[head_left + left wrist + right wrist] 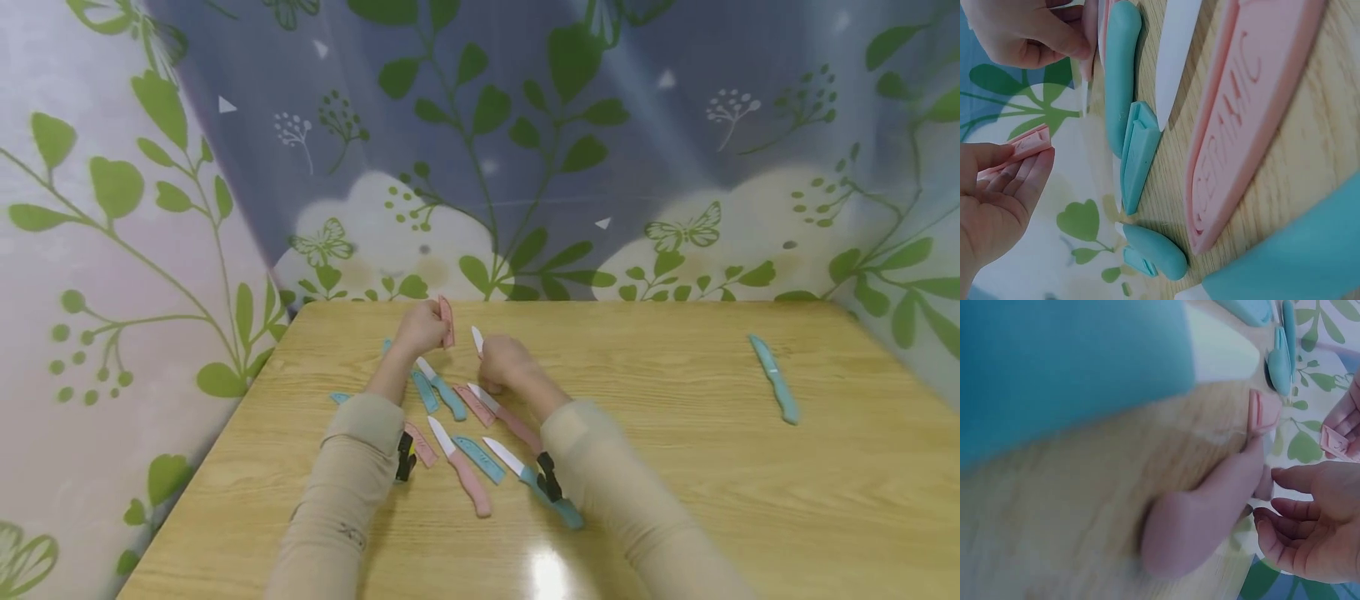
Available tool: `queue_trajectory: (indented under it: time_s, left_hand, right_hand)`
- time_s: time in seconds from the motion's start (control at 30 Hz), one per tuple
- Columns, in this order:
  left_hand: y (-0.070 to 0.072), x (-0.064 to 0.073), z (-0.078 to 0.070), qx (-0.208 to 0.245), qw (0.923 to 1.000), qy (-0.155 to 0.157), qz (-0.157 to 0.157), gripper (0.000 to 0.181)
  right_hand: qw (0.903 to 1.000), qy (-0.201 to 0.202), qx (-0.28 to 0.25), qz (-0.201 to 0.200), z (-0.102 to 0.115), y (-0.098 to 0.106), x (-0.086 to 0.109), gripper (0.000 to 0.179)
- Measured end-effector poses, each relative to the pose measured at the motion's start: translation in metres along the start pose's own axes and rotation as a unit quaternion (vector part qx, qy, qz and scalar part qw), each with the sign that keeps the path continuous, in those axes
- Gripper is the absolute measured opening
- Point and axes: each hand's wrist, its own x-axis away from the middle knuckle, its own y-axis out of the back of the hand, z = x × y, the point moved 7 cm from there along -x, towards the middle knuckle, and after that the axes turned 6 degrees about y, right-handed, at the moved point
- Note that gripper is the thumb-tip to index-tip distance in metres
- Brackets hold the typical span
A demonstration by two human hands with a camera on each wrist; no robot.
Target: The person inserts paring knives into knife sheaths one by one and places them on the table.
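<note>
My left hand (pixel 422 327) holds a pink knife sheath (pixel 447 321) upright near the table's far edge; in the left wrist view the sheath lies between thumb and fingers. Just to its right, my right hand (pixel 510 362) pinches the pink handle (pixel 1089 44) of a ceramic knife, whose white blade (pixel 477 338) points away from me. Most of that handle is hidden by the hand in the head view. Close below the right hand lie another pink-handled knife (pixel 517 427) and a pink sheath (pixel 474 406). A teal-handled knife (pixel 452 400) and a teal sheath (pixel 424 393) lie below the left hand.
Nearer me lie a pink-handled knife (pixel 471 483), a teal sheath (pixel 480 460), a teal-handled knife (pixel 558 506) partly under the right forearm, and a pink sheath (pixel 422 444) beside the left sleeve. A sheathed teal knife (pixel 776 383) lies far right on the wooden table (pixel 675 433). Patterned curtain hangs behind.
</note>
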Motion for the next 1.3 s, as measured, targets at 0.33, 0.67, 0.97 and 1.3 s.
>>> queue_trajectory:
  time_s: [0.33, 0.67, 0.97, 1.3]
  left_hand:
    - [0.000, -0.001, 0.007, 0.026, 0.9996, 0.010, 0.006, 0.019]
    - [-0.001, -0.002, 0.009, 0.028, 0.9992, 0.025, 0.007, 0.019]
    - [0.001, -0.006, 0.007, 0.163, 0.9855, 0.042, 0.025, 0.023]
    - [0.002, -0.005, 0.007, 0.296, 0.9521, 0.075, 0.011, 0.045]
  right_hand:
    - [0.9980, 0.028, 0.049, -0.030, 0.003, 0.004, 0.002, 0.019]
    - [0.9986, 0.021, 0.040, -0.030, -0.015, 0.011, 0.007, 0.020]
    - [0.9958, 0.029, -0.039, -0.077, -0.027, 0.037, 0.020, 0.022]
    - [0.9837, 0.057, -0.144, -0.091, -0.032, 0.040, 0.045, 0.030]
